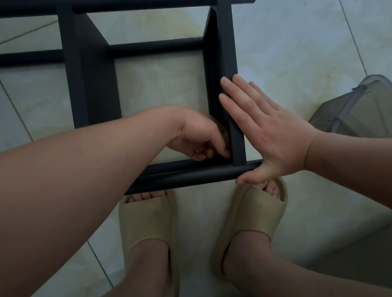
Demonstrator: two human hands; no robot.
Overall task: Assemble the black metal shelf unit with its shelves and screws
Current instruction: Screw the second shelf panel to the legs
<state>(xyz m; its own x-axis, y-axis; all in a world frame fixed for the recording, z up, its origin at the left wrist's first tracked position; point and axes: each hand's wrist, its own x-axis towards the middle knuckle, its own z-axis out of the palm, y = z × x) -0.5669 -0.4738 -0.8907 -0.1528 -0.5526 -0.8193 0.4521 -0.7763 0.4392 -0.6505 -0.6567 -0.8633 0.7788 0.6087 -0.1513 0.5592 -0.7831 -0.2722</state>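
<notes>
Left forearm point(72, 180) brings the left hand point(196, 136), curled on something hidden, to a corner of the shelf point(227, 48); if the flat right hand point(265, 131) slips, it may tilt.

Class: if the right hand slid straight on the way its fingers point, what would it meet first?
The right hand lies flat against the right shelf panel; its fingers angle away and leftward, so it would likely ride across that panel's edge first, though depth is unclear.

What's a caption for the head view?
Right hand flat against a shelf; left hand reaches into the near corner of the frame.
</notes>
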